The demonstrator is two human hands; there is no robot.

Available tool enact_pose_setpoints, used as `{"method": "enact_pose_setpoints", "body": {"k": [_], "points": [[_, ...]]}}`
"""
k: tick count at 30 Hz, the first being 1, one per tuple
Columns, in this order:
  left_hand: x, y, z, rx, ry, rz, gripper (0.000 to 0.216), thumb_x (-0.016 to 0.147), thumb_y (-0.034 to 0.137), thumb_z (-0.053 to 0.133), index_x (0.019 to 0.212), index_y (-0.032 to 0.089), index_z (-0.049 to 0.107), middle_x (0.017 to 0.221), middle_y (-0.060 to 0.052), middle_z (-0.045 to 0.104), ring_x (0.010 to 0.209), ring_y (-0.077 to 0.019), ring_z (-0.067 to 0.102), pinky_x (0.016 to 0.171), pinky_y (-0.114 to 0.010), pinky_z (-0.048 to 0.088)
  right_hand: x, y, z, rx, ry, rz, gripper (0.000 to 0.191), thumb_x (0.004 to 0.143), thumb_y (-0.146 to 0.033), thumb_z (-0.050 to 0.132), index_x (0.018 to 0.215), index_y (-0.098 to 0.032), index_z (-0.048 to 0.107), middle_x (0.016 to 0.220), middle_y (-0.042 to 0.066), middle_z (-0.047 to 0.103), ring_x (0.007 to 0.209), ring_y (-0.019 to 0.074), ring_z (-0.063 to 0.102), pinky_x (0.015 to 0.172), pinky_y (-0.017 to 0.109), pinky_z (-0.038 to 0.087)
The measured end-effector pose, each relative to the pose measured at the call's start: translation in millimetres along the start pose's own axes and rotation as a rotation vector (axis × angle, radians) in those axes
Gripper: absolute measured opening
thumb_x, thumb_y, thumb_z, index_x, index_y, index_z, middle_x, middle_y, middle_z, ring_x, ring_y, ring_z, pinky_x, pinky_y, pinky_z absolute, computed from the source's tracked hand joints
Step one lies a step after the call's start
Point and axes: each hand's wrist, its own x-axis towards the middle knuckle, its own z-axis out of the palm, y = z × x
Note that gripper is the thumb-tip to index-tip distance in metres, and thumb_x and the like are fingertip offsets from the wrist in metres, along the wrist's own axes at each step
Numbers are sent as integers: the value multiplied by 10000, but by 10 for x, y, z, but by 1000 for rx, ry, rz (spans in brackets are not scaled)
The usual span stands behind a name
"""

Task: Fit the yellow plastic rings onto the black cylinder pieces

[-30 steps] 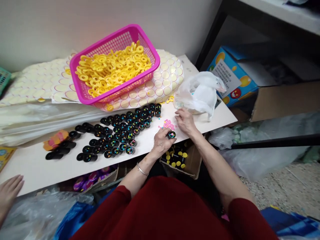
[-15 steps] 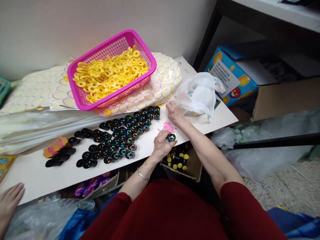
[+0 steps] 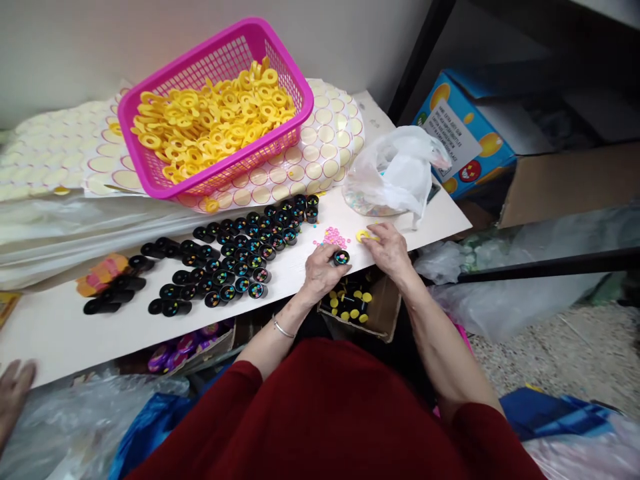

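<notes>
My left hand point(image 3: 323, 272) is closed around a small black tube point(image 3: 342, 257) with coloured beads in its open top, near the table's front edge. My right hand point(image 3: 389, 248) is just right of it, its fingers pinching a yellow ring point(image 3: 362, 236) against the table. A little heap of pink beads point(image 3: 334, 237) lies just behind both hands. Left of them stand rows of black tubes point(image 3: 245, 250) filled with coloured beads.
A pink basket point(image 3: 170, 193) of yellow rings sits on sheets of round stickers point(image 3: 320, 157). A white plastic bag point(image 3: 397, 173) lies at the table's right end. A box of yellow-capped tubes point(image 3: 353, 303) is under the edge. Another person's hand point(image 3: 13, 393) rests at far left.
My right hand came back from near the plastic bag to the front edge, now with a yellow ring. The left hand kept hold of the tube.
</notes>
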Motion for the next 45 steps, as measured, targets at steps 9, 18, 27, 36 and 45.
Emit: {"method": "enact_pose_setpoints", "body": {"k": [9,18,27,36,45], "points": [[8,-30,35,-23,3,-10,288,596,234,766,865,181,679,831,-19,650,789,-154,583,728,-282,467,-143,-98,-36,29,-22,-197,243,836,-344,529,1010,-196,611,996,62,584,798,190,558,663,292,419],[20,-27,19,-70,3,-6,280,628,251,731,898,183,697,852,-23,669,800,-151,576,738,-278,454,-354,-419,-17,45,-76,-398,214,812,-269,540,979,-197,653,952,79,609,897,238,548,777,360,442],[17,43,-64,-483,43,-205,286,661,236,649,919,145,733,779,-21,692,671,-121,571,668,-258,467,-327,-494,-13,-51,-96,-346,216,797,-233,564,964,-184,691,928,86,617,873,237,523,745,357,433],[73,143,-58,-491,15,-245,288,728,400,671,840,150,757,843,-63,735,776,-163,644,779,-293,500,-334,-353,268,834,-34,-19,257,699,-423,690,803,-189,694,770,8,612,680,133,538,638,284,455],[-1,171,22,-590,34,-402,302,751,419,650,812,133,727,760,-31,668,649,-103,553,616,-228,451,-413,-538,424,1109,0,395,307,693,-471,654,715,-165,632,488,-60,481,343,58,386,329,202,291]]}}
